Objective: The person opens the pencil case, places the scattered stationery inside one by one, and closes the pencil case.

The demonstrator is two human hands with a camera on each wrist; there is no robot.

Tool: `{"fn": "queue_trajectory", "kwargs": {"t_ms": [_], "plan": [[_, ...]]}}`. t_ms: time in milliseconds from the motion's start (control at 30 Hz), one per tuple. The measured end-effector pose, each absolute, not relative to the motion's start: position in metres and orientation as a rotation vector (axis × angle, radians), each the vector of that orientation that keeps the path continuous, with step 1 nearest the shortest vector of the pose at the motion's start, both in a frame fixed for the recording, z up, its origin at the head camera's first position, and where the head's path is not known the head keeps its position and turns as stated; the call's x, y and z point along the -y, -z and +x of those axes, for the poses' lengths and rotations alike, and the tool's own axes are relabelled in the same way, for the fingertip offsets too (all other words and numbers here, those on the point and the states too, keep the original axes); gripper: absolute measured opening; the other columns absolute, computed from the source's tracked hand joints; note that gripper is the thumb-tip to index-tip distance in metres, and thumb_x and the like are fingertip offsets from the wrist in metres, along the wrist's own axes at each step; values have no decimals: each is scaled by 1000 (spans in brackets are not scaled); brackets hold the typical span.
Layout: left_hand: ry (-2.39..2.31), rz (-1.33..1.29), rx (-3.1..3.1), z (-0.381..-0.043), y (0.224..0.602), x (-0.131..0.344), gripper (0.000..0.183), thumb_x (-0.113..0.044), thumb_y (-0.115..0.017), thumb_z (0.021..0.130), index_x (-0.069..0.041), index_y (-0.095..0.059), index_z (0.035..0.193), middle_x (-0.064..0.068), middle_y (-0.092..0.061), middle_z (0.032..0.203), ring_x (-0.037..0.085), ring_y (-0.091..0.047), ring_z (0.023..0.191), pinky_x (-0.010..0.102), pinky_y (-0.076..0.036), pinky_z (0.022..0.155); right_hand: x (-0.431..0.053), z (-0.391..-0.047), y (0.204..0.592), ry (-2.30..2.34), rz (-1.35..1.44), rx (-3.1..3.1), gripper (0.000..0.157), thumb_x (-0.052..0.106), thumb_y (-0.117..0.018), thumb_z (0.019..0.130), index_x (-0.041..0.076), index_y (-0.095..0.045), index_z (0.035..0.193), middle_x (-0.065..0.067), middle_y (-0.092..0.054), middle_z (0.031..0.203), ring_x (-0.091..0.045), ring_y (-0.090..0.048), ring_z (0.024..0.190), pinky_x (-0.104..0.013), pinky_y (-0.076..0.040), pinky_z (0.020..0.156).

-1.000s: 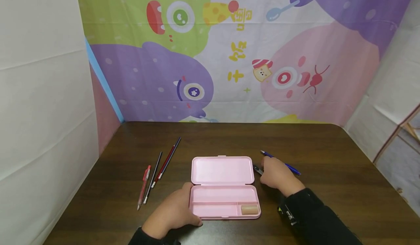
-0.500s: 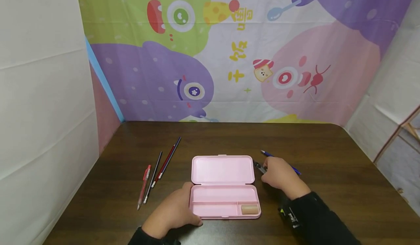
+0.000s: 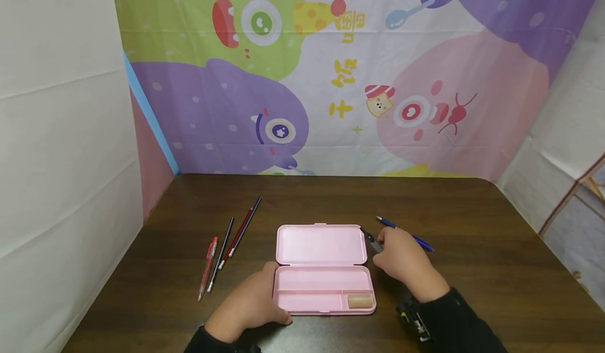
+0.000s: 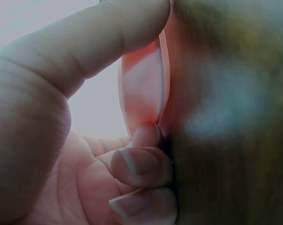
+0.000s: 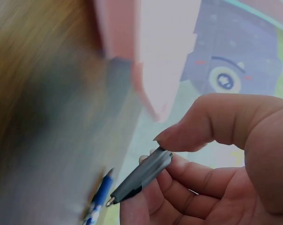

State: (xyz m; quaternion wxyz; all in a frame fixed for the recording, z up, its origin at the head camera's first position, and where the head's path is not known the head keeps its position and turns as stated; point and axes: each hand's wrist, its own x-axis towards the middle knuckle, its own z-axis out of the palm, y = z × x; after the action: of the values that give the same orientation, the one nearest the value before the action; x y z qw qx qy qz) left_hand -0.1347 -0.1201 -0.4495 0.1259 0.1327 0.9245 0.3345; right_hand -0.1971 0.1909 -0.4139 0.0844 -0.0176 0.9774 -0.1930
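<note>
Slim grey-and-black pen-shaped object (image 5: 144, 176) now pinched, edging toward the pink case

Change: over the last second the object has slid out toward the lid (image 3: 321, 244) of the shallow pink plastic case (image 3: 307, 279); more of its length shows past the fingers, and the right hand (image 3: 402, 253) has drifted slightly toward the person's left. Case hasn't moved.
My read: pick is done, this is now carry rather than reach. Whether it's fully off the dark wood-grain bench (image 3: 472, 221), can't be sure.

Grips: right has thumb and fingers pinched on the object's rear end. Left hand (image 3: 250, 303) grips the case's left end, so the case looks braced.

Location: just right of the lid, outside the case, blue pen (image 3: 423, 243) beyond the right hand. In the head view its front end overlaps the lid's right edge; touching or above, can't tell.

Pointing: metal-tipped dark end leads, aimed away from the person and left. Long axis runs diagonally from fingers to lid, oblique to the case's long edges, steeper than the blue pen's slant.
</note>
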Motion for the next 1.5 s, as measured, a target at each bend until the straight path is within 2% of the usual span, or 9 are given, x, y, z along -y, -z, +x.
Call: {"fn": "queue_trajectory", "kwargs": {"t_ms": [167,400,533,700,1067,1267,1500], "plan": [[-971,380,-2694,-135,450,120,101,-32,-94,50,5,-42,128,13,-61,103,24,-55,83,48,-48,76,-174,-187,408,695,-165,-2936,33,17,-75,77,5,-64,106,-5,-59,85,-20,-51,73,-35,-45,65],[-989,374,-2684,-135,450,120,102,-32,-94,51,6,-41,130,13,-61,103,24,-55,83,48,-48,75,-142,-171,404,798,-388,-2951,27,10,-74,71,8,-64,96,0,-57,82,-16,-50,71,-33,-44,66],[-988,377,-2689,-134,449,120,102,-32,-94,51,6,-42,130,13,-61,102,23,-55,82,47,-48,74,-127,-161,401,811,-479,-2898,29,9,-74,72,8,-65,100,1,-56,82,-15,-50,71,-33,-45,66],[-974,375,-2695,-134,449,120,101,-33,-93,51,6,-42,129,12,-61,100,23,-55,81,47,-48,73,-113,-152,400,765,-585,-2860,31,11,-73,74,8,-66,104,2,-56,86,-14,-51,73,-33,-47,69],[-971,401,-2711,-134,451,120,100,-32,-93,50,5,-43,128,10,-62,97,21,-55,78,44,-48,70,-90,-136,403,641,-746,-2857,29,14,-74,73,11,-68,101,9,-53,80,-9,-50,70,-28,-46,66],[-957,395,-2710,-134,452,120,99,-32,-93,50,4,-43,128,11,-62,100,20,-55,78,44,-48,72,-83,-129,409,567,-890,-2872,27,10,-74,71,11,-67,97,9,-53,79,-7,-48,66,-26,-45,61],[-979,416,-2703,-135,452,121,100,-30,-94,50,5,-43,129,12,-63,102,22,-57,82,46,-49,75,-78,-126,414,405,-1027,-2878,24,11,-77,70,14,-65,90,9,-51,76,-6,-46,65,-26,-45,61]]}}
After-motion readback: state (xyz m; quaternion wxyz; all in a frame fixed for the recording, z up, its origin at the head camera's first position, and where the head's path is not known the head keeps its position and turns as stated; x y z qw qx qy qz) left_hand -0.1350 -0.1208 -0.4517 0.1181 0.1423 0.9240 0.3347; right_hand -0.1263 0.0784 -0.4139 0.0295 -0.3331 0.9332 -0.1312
